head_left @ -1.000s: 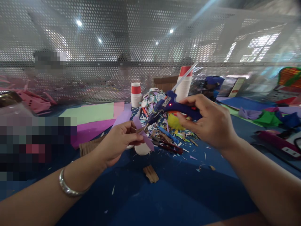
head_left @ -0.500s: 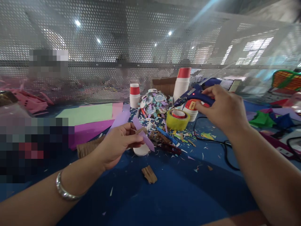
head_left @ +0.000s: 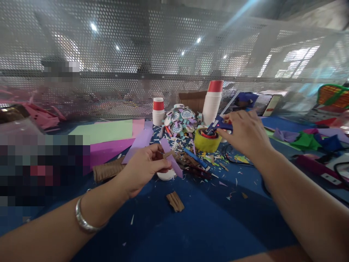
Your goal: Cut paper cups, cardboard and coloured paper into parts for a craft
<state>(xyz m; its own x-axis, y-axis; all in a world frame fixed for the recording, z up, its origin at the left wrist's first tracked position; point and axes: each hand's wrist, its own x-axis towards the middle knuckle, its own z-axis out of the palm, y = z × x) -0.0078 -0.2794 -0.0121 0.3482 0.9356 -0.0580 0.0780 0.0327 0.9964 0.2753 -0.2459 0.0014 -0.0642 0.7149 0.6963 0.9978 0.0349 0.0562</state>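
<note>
My left hand (head_left: 148,165) pinches a lilac paper strip (head_left: 176,165) with a small brown cardboard piece across it. Over at the right, my right hand (head_left: 244,133) grips a dark blue hot glue gun (head_left: 222,123), a small red light showing on its body. The gun's nozzle points down into the ring of a yellow tape roll (head_left: 203,143). Beneath my left fingers lies a white disc (head_left: 165,175), partly covered. A loose corrugated cardboard piece (head_left: 175,201) rests on the blue table nearer to me.
Paper cups (head_left: 212,105) stand stacked behind the tape, beside a heap of decorated discs (head_left: 180,118). Paper scraps and a blue pen (head_left: 195,157) litter the middle. Coloured sheets (head_left: 105,133) lie left; a power strip (head_left: 313,169) and cords lie right. A perforated screen (head_left: 169,54) rises behind.
My right hand has lowered the glue gun, bringing its nozzle into the tape roll's ring. The left hand keeps its pinch on the strip with little movement.
</note>
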